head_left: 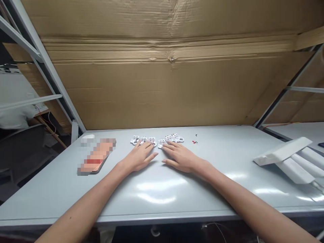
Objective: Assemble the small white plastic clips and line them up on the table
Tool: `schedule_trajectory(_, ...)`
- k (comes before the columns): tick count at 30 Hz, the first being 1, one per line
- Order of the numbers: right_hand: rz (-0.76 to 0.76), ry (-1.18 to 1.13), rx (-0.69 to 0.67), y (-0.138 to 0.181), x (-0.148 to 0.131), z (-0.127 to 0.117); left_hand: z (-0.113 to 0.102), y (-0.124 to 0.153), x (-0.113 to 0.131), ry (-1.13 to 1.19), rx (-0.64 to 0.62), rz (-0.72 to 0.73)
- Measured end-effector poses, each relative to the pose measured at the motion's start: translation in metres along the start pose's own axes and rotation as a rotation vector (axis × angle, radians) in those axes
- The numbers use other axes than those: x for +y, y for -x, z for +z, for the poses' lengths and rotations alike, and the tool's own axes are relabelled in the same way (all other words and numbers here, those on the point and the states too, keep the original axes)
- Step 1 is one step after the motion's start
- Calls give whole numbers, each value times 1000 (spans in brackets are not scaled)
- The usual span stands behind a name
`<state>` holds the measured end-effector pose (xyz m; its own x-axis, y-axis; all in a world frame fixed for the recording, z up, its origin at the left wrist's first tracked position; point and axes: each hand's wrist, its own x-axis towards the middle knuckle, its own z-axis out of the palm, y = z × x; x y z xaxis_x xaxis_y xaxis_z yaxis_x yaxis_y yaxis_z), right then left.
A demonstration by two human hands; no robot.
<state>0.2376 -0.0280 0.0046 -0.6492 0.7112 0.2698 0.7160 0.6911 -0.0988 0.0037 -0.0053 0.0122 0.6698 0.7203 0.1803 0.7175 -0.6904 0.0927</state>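
Standing here, I see both bare hands out over the grey-white table [118,202], mid-frame, palms down. Left hand [139,158], just left of centre: fingers loosely extended, not clenched, no grasp that I can see; fingertips at the near edges of the left three white pieces [136,138]. Right hand [182,158], just right of centre: same pose, relaxed and spread, nothing gripped; fingertips at the right three white pieces [178,138]. Can't tell how firmly either hand presses. Thumbs point at each other, gap between them.

White pieces: small, flat, with cut-outs, six by my count, in a rough row at centre of frame, all on the tabletop. Fingers partly cover some. Far right one sits tilted, looped end outward; the right three crowd together.

Right of the row: a red bit [194,142], with a small black bit [196,135] above it in frame. Left of frame: flat orange item [98,157] lying aslant, pixelated; small white item [89,136] near it, partly pixelated too. Right edge: bulky white object [283,153], several lobes. Cardboard sheet [162,94] fills the upper frame, metal bars [48,64] at upper left, dark chair [27,148] at far left.
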Motion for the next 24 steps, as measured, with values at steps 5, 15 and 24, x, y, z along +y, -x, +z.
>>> schedule_trajectory(5, 50, -2, -6, -5, 2, 10, 2, 0, -1, 16, 12, 4)
schedule_trajectory(15, 109, 19, 94, 4, 27, -7, -1, 2, 2, 28, -45, -8)
schedule_trajectory(24, 101, -46, 8, 7, 34, -20, 0, 1, 9, 62, -48, 33)
